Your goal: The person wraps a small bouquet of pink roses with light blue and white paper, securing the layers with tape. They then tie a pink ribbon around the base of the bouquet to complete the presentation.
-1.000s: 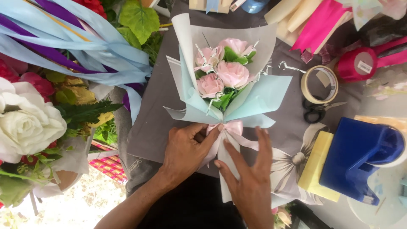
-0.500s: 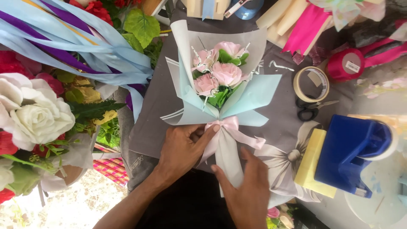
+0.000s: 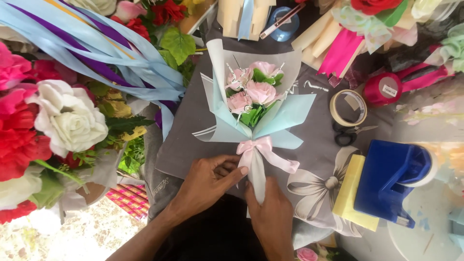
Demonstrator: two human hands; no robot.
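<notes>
A: A small bouquet (image 3: 253, 104) of pink roses is seen lying on the grey cloth (image 3: 314, 154) of the bench, wrapped in pale blue and white paper, blooms pointing away from the camera.

B: And the left hand (image 3: 205, 186) is laid at the stem end. Its fingers (image 3: 237, 170) are curled partway in, the thumb tip pressed against the tail of the pink ribbon bow (image 3: 261, 152).

A: The right hand (image 3: 268, 215) is set just below the bow, over the wrapped handle. Its fingers are bent around the handle's lower end, though how tightly it is gripped cannot be told.

B: To the right, a roll of tape (image 3: 348, 107) is seen beside black scissors (image 3: 349, 135), with a blue tape dispenser (image 3: 391, 179) and a yellow block (image 3: 355, 193) nearer the camera.

A: On the left, a white artificial rose (image 3: 67, 116) is flanked by red blooms, under blue and purple ribbons (image 3: 96, 48).
</notes>
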